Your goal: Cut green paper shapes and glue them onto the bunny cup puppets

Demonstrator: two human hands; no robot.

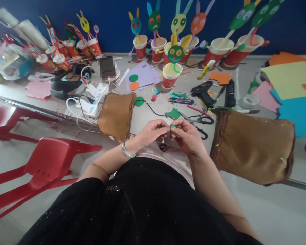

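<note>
A small green piece (172,126) sits between the thumb and fingertips of the right hand (190,136), which pinch closed on it. The left hand (155,132) has its thumb and fingers drawn nearly together just beside the piece, though I cannot tell whether they grip it too. Beyond the 2 hands lie a green star-shaped cutout (172,113), scissors (205,120) and a black glue gun (206,94).

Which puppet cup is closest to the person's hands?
The red cup standing forward on its own, topped by a puppet with a green face, yellow ears and a blue mouth. The other cups stand farther away.
</note>
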